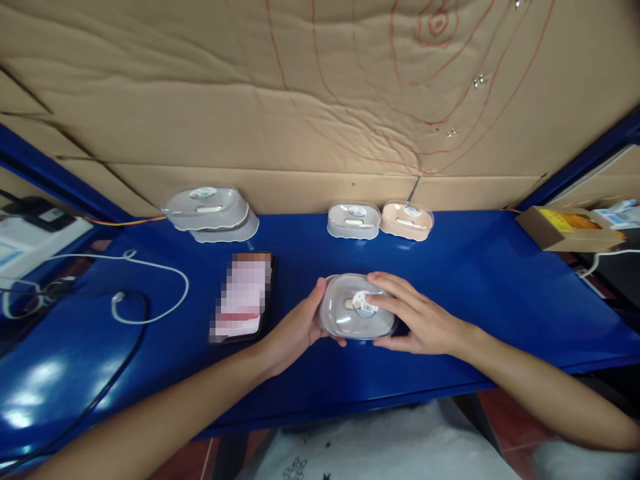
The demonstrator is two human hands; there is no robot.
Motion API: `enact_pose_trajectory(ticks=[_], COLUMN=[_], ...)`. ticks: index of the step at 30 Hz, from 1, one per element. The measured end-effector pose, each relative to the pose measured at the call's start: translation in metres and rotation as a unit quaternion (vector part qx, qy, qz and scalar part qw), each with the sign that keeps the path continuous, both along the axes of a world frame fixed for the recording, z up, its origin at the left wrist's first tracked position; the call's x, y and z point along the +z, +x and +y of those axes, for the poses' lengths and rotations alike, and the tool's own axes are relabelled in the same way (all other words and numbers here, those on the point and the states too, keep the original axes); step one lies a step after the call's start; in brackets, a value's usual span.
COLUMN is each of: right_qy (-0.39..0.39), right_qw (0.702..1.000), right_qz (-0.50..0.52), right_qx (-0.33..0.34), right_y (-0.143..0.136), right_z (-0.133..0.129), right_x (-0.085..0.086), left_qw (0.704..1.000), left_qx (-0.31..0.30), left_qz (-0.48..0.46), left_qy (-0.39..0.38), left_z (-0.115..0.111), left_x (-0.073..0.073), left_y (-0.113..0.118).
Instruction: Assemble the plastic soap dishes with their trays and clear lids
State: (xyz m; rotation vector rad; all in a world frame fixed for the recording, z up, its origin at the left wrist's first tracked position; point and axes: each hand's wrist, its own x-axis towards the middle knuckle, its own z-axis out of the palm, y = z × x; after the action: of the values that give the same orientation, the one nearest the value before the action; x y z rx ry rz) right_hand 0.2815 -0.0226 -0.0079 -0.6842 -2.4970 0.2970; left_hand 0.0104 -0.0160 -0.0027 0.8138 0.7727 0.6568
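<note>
A grey oval box with a clear lid and a round sticker (343, 320) is held between both hands above the blue table, near its front edge. My left hand (303, 327) grips the box's left end, thumb at the upper edge and fingers partly hidden underneath. Over the right end lies my right hand (415, 313), its fingers on the lid by the sticker and its thumb at the lower edge. To the left of my left hand, a phone (243, 293) with a blurred screen lies on the table.
Along the cardboard wall (225, 120) stand two stacked grey boxes (205, 210), another grey box (354, 222) and a peach box (407, 222). Cables (185, 287) cross the blue table (475, 267) at left. A small carton (543, 230) is at right.
</note>
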Motion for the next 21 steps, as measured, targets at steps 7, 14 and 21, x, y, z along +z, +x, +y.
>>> enact_pose_trajectory(ticks=[7,14,21], right_qy=[0.013,-0.028,-0.06], right_qw=[1.0,0.999,0.998], right_qz=[0.009,0.017,0.03], right_qx=[0.0,0.004,0.003], right_y=[0.0011,-0.0005,0.0024], right_z=[0.0007,-0.0004,0.002], right_x=[-0.0044,-0.0013,0.0], left_qw=[0.999,1.0,1.0], left_qx=[0.005,0.024,0.015], left_qz=[0.011,-0.003,-0.001], left_qy=[0.03,0.008,0.013], left_z=[-0.0003,-0.0016,-0.0032], left_x=[-0.0018,-0.0019,-0.0017], left_y=[-0.0002,0.0017,0.002])
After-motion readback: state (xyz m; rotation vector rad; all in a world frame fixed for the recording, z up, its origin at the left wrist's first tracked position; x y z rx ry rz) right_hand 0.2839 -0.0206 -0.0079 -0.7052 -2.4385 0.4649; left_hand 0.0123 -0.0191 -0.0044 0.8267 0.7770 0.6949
